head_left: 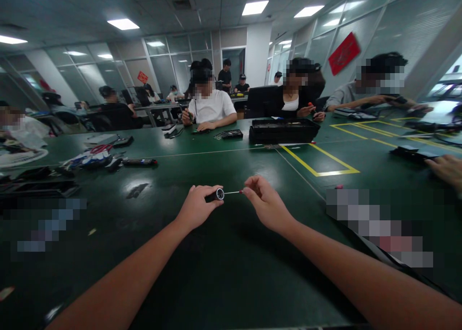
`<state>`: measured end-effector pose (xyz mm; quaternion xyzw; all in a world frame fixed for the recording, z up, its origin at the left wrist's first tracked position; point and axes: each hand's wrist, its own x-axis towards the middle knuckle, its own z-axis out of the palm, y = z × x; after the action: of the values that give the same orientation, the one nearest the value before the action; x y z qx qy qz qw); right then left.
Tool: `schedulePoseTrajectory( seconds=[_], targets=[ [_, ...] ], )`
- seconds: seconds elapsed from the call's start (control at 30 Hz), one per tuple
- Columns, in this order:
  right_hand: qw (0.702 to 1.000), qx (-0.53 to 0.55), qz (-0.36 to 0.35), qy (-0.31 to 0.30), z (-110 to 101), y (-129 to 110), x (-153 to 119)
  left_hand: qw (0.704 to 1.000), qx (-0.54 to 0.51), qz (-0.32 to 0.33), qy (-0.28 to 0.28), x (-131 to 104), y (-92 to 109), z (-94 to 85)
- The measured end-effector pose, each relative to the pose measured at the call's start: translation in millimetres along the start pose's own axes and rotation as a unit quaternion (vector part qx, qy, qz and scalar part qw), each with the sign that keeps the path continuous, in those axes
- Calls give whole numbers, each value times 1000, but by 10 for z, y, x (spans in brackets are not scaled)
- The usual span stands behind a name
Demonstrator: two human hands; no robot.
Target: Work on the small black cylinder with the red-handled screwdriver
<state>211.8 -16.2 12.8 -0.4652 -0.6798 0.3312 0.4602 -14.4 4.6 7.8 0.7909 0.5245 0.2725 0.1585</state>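
My left hand (198, 207) is closed around a short black cylinder (213, 195) with a silver-rimmed round end that faces me; its exact kind I cannot make out. From beside that end a thin pale rod or wire (232, 192) runs level to the right. Its red tip (241, 192) sits at the pinched thumb and fingers of my right hand (266, 205). Both hands are held over the dark green table (216, 267), in front of my body. Whether the rod is joined to the cylinder is too small to tell.
A black open case (283, 132) stands across the table before co-workers. Left lie a black cylindrical tool (140, 162), a heap of cables (94, 158) and a black tray (39, 189). Yellow tape (321, 172) marks the right side. A co-worker's hand (447, 169) reaches in at the right edge.
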Motion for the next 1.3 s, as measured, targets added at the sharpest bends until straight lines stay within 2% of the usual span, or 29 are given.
schedulePoseTrajectory(
  seconds=[0.13,0.2,0.27,0.37,0.53,0.77,0.97,1.03,1.13,1.17,1.3],
  targets=[
    [989,131,57,37,26,61,71,1000,5,21,4,-10,14,6],
    [963,235,120,52,32,110,114,999,17,30,16,-4,14,7],
    [939,292,168,72,33,163,149,999,25,17,16,7,4,3],
    [932,298,181,96,31,229,174,1000,20,-10,-5,19,-8,-5],
    [942,288,152,84,51,249,162,1000,17,-6,-18,12,-2,7],
    [967,233,91,49,89,172,120,1000,13,3,-19,2,17,23],
    [979,187,64,50,56,126,83,1000,3,0,-17,-1,6,35],
    [987,139,67,43,15,71,72,1000,-1,2,-14,-5,-2,39],
    [994,-22,94,41,-51,-24,56,1000,-4,6,-9,-15,-4,42],
    [993,-64,84,46,-67,-46,53,1000,-2,8,-7,-17,-2,41],
    [988,-135,64,33,-75,-55,53,1000,6,16,-11,-19,11,28]
  ],
)
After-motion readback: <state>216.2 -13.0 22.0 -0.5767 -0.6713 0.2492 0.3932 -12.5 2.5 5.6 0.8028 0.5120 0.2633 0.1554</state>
